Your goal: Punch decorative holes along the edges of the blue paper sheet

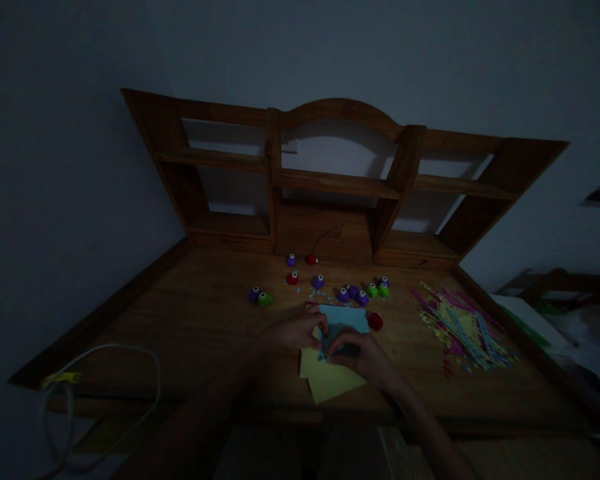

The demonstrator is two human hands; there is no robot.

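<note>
Curled left hand point(303, 329) and right hand point(363, 355) close together at a tiny pale-blue paper-like scrap point(323, 357); could not tell whether pinched. Saw light-blue rectangular paper sheet point(347, 316) beneath, by yellow paper sheets point(333, 384) on brown wooden tabletop point(205, 313). Judged scrap light, easily crushed, best taken gently by its edges.

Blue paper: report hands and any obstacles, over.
Left hand and right hand close together over blue paper; any grip too dim to tell. Yellow paper on near side. Small red object just right.
</note>
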